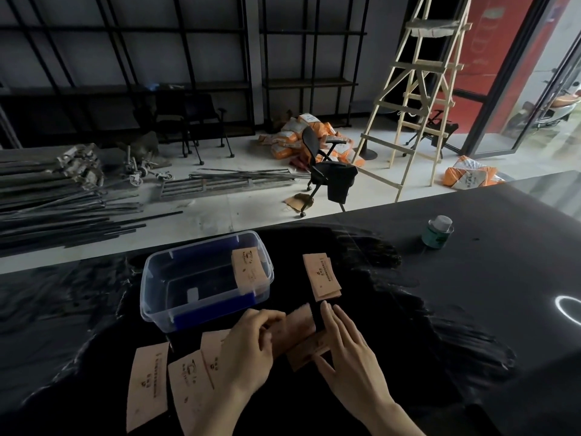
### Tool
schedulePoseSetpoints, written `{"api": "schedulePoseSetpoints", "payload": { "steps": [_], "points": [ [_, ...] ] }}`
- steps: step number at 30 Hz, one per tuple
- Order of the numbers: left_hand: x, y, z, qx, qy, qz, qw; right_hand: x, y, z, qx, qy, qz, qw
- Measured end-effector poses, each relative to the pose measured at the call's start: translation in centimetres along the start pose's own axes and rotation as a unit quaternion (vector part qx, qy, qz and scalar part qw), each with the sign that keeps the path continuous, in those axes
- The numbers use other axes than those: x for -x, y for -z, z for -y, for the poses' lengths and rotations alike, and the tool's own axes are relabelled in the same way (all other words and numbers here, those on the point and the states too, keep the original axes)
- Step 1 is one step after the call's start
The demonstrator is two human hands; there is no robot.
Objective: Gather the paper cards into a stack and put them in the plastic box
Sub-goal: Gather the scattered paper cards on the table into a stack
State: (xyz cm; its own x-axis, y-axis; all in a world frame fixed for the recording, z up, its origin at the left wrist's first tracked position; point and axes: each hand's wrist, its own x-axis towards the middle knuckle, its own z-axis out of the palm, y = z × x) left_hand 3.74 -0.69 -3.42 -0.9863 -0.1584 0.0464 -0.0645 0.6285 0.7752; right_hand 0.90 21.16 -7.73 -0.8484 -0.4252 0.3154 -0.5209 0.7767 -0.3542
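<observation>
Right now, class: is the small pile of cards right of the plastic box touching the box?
Apart. The head view shows a strip of dark table between the pile of cards and the plastic box.

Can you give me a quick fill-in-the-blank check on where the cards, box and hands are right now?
1. The clear plastic box holds cards leaning against its ____ wall.
2. Both hands, left hand and right hand, are on cards lying ____ of the box.
3. The small green jar stands to the ____ of the box.

Missing words: right; in front; right
</observation>
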Motion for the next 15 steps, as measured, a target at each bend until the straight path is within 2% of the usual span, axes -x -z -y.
{"api": "schedulePoseSetpoints", "payload": {
  "steps": [2, 6, 9, 10, 12, 13, 15],
  "points": [
    [0.1, -0.3, -0.6, 0.000, -0.024, 0.031, 0.999, -0.1, -0.2, 0.2, -0.024, -0.002, 0.016, 1.000],
    [1.2, -1.5, -1.5, 0.159, 0.023, 0.101, 0.982, -0.2, -0.7, 0.7, 0.020, 0.016, 0.018, 1.000],
    [2.1, -2.0, -1.4, 0.186, 0.047, 0.086, 0.978, -0.3, -1.2, 0.5, 0.086, 0.068, -0.033, 0.993],
    [2.3, -1.8, -1.2, 0.182, 0.046, 0.059, 0.980, -0.5, -1.3, 0.5, 0.107, 0.080, -0.039, 0.990],
    [2.9, -0.6, -0.2, 0.108, 0.043, -0.048, 0.992, -1.0, -1.4, 0.7, 0.121, 0.089, -0.023, 0.988],
    [3.2, 0.2, 0.6, 0.035, 0.053, -0.110, 0.992, -1.3, -1.4, 0.9, 0.124, 0.093, -0.018, 0.988],
    [3.9, 2.1, 2.6, -0.109, 0.121, -0.194, 0.967, -1.9, -1.5, 1.7, 0.121, 0.099, -0.002, 0.988]
  ]
}}
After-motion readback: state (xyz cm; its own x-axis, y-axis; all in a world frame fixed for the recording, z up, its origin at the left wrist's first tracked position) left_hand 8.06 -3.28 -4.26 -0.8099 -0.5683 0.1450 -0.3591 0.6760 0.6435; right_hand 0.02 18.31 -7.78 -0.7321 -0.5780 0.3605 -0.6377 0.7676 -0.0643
